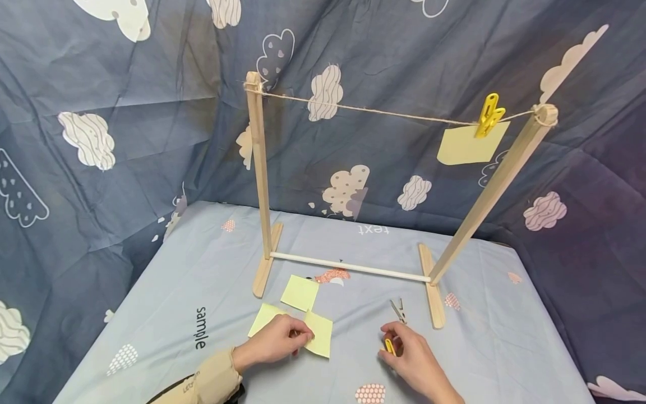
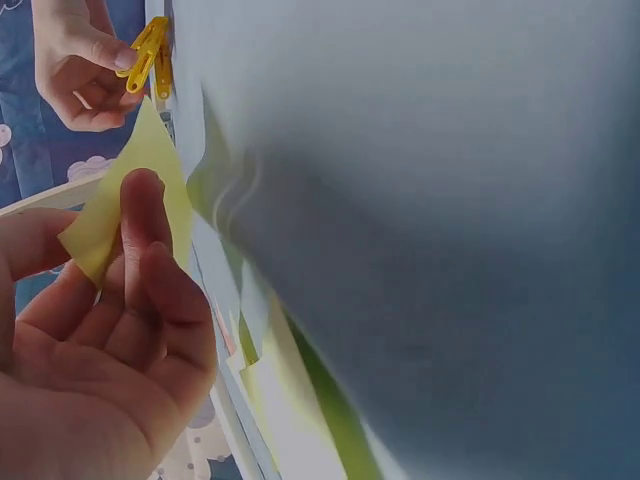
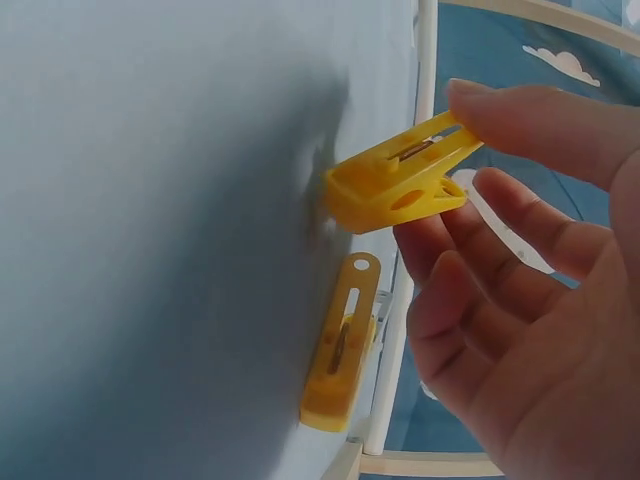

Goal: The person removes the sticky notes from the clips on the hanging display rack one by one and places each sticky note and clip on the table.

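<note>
Between its thumb and fingers, my left hand [image 1: 280,339] pinches a pale yellow sticky note [image 2: 105,210], lifted at an angle in the left wrist view. Two more notes lie on the cloth around that hand: a farther note [image 1: 300,293] and a near-left note [image 1: 264,317], partly covered by the hand. My right hand [image 1: 418,359] holds a yellow plastic clothespin [image 3: 400,185] by its handle end, thumb on one side and fingertips on the other. A second yellow clothespin [image 3: 340,350] lies on the cloth beside it. Just beyond the right hand is a metal clip [image 1: 398,310].
A wooden frame has a left post [image 1: 259,168], a right post [image 1: 492,196] and a white bottom rod [image 1: 348,266]. A string [image 1: 373,110] spans the tops. From its right end hangs a note [image 1: 464,147], gripped by a yellow clothespin [image 1: 487,118]. Cloud-print fabric stands behind.
</note>
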Demonstrator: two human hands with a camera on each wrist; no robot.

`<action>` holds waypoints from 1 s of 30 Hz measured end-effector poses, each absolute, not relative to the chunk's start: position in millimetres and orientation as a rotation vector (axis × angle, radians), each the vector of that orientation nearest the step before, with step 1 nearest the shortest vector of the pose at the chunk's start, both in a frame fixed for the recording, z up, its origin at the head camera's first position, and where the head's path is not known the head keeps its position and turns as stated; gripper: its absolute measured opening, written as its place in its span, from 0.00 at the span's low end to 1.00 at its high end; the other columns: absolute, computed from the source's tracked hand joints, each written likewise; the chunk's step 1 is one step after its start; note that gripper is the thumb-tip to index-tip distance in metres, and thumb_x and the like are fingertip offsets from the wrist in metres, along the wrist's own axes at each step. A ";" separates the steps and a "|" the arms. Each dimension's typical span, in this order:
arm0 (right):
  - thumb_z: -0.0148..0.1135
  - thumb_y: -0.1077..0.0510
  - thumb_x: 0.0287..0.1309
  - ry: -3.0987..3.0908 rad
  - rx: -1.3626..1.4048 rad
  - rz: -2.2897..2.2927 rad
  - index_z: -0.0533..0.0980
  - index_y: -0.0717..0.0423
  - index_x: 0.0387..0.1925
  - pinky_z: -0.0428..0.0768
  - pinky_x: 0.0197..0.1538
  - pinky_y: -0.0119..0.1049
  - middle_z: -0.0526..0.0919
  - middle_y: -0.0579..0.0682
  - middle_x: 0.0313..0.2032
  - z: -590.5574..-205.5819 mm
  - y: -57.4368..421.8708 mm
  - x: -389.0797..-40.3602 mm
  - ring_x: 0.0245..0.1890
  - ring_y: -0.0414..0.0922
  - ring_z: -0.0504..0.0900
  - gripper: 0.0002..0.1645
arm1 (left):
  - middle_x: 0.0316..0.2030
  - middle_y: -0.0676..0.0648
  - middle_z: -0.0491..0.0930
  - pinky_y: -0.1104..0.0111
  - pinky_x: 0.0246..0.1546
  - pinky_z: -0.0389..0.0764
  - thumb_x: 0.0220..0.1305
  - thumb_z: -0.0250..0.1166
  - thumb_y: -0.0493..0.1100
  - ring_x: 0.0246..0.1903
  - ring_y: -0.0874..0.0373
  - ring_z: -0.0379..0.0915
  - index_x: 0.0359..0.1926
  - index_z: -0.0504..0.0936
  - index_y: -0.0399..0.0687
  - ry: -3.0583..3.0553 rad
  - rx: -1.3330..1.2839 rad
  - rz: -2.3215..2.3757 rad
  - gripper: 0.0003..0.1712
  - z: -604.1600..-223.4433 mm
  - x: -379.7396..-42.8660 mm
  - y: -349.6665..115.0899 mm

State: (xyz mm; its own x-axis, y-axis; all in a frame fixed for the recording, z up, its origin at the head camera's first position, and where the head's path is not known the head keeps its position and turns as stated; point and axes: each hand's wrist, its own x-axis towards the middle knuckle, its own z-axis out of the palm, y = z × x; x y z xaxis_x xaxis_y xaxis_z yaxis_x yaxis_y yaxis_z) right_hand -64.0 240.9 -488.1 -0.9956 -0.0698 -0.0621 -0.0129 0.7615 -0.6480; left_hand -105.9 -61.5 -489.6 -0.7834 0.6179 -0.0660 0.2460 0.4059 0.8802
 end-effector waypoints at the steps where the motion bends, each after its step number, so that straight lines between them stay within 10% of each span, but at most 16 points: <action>1: 0.72 0.61 0.34 2.874 -0.080 -1.038 0.74 0.48 0.38 0.69 0.28 0.26 0.75 0.40 0.28 -488.6 240.8 -63.9 0.25 0.35 0.71 0.23 | 0.17 0.46 0.79 0.76 0.18 0.70 0.62 0.55 0.42 0.14 0.66 0.71 0.34 0.83 0.47 2.287 0.739 1.333 0.10 -490.0 -105.2 -61.1; 30: 0.73 0.56 0.34 2.905 -0.088 -0.880 0.75 0.46 0.35 0.70 0.32 0.27 0.76 0.38 0.30 -495.2 237.7 -61.1 0.29 0.34 0.72 0.21 | 0.10 0.62 0.61 0.74 0.11 0.58 0.52 0.58 0.41 0.11 0.69 0.56 0.37 0.78 0.54 2.766 0.817 0.797 0.09 -495.3 -90.7 -46.5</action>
